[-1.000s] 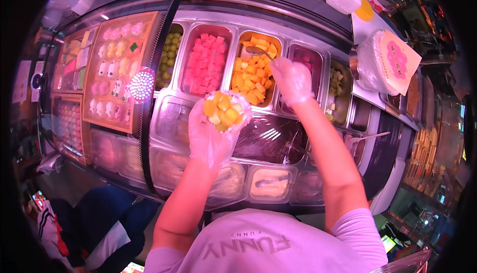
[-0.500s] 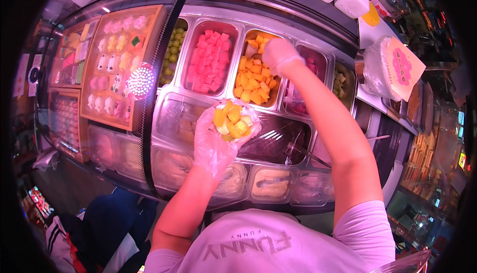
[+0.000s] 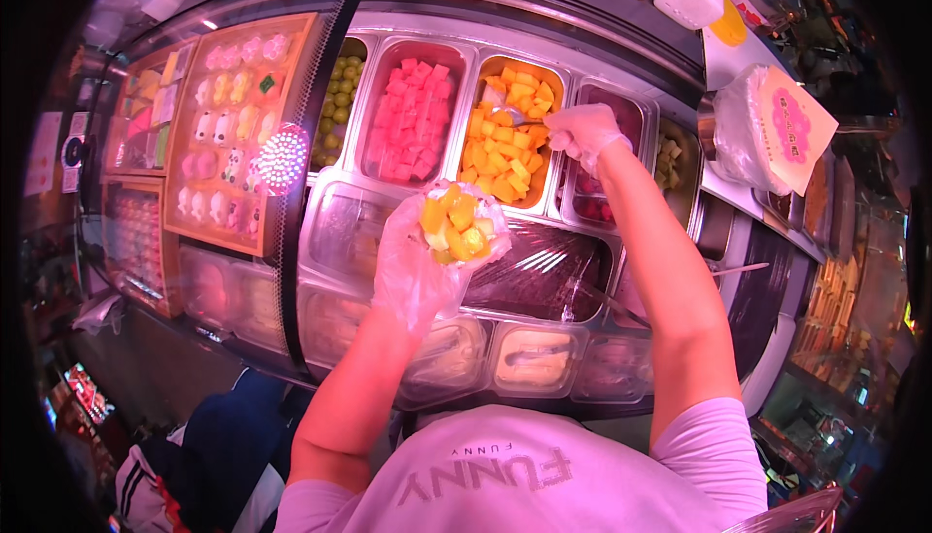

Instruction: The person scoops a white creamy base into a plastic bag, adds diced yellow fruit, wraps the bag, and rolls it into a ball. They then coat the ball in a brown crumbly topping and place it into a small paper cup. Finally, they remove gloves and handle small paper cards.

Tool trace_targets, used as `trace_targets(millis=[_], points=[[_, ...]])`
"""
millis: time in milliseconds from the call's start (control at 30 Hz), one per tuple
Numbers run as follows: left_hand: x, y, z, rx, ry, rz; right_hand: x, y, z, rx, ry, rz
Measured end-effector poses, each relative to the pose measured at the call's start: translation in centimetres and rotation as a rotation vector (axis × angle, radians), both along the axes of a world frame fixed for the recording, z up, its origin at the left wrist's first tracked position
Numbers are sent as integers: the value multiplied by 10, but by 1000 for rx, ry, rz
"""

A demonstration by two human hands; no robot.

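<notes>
My left hand (image 3: 413,266), in a clear plastic glove, cradles a fruit-topped portion (image 3: 456,225) with a pale, speckled rim and yellow and whitish fruit chunks heaped on it. What lies under the fruit is hidden by my fingers. My gloved right hand (image 3: 585,135) pinches the handle of a metal spoon (image 3: 500,108) at the right edge of the mango pan. The spoon's bowl lies among the orange mango cubes (image 3: 500,156). The metal mango pan (image 3: 549,82) sits between a pan of pink-red cubes (image 3: 413,120) and a pan of dark red fruit (image 3: 592,205).
Green grapes (image 3: 340,96) fill the far-left pan. Nearer stand a film-covered dark tray (image 3: 534,271) and a tub of cream-coloured filling (image 3: 532,353). Decorated sweets (image 3: 228,125) lie behind glass on the left. A bag-wrapped stack (image 3: 743,130) stands at the right.
My right hand has moved right and slightly nearer, from over the mango to the pan's right edge, uncovering the spoon. My left hand still holds the fruit-topped portion almost in place.
</notes>
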State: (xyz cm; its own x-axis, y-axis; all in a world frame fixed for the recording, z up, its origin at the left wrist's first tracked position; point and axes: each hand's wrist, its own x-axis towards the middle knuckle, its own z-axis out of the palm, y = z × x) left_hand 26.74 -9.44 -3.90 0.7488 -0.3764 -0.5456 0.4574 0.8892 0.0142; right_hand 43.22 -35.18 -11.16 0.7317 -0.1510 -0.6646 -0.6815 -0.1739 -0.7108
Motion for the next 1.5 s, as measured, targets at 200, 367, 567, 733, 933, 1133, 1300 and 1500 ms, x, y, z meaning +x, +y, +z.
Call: trace_targets(millis=[200,367,567,733,933,1133,1300,1500], points=[[5,1,-5,-8,-77,-19,-34,-16,53,246,32,-37],[11,0,-9,83,-8,-53,-87,6,136,292,-145,32],[9,-12,6,106,0,-49,-152,45,188,173,-190,41],[11,-23,21,137,66,3,-186,51,166,-158,-665,354],[8,-22,26,64,98,-8,-198,41,152,-703,-1325,803],[-3,-19,30,151,84,-1,-161,30,127,-572,-905,354],[-15,-18,22,167,8,-109,-83,-3,38,-766,-685,475],[-41,-9,47,217,15,-136,-92,21,56,-1274,-1128,435]])
